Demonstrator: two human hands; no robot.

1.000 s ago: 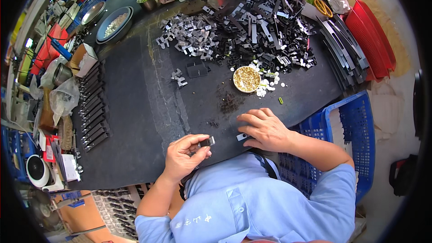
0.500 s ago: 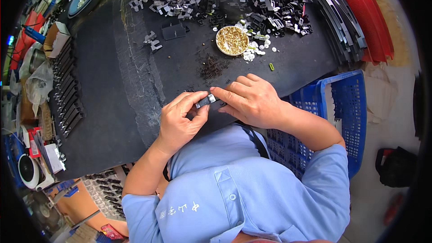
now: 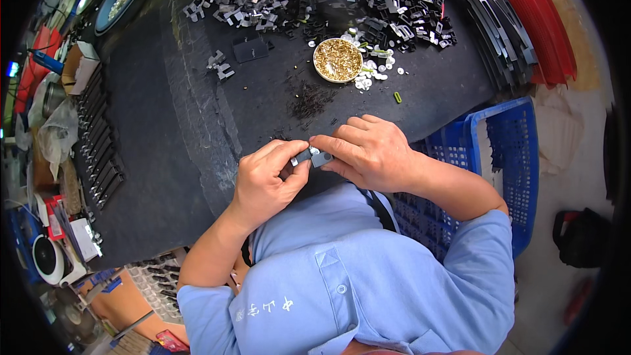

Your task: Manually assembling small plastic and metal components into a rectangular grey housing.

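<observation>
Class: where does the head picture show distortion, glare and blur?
Head view: red plastic baskets at right appear bowed; gold-coloured metal pieces in the round pale dish glint; the dark-red shape at lower right is blurred; the bare right hand looks fairly sharp.

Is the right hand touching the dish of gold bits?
Apart. The head view shows it: dark tabletop lies between the knuckles of the right hand and the near rim of the dish.

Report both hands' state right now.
Left hand: closed, pinching a small dark part.
Right hand: closed, holding a small grey piece.
</observation>
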